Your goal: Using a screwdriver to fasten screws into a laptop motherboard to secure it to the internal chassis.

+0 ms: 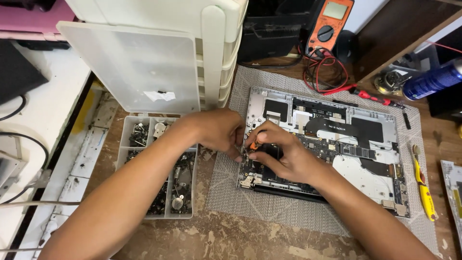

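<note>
An orange-handled screwdriver (255, 143) is pinched in the closed fingers of the right hand (284, 156), at the near left corner of the opened laptop (327, 144) on the grey mat (269, 207). The left hand (219, 131), fingers curled, steadies there; whether it grips anything is unclear. A slip could gouge the board; a loose screw might roll toward the parts tray (159, 166).

An electronics repair workshop: multimeter (331, 21), screw box (159, 166), opened laptop (327, 144)
</note>
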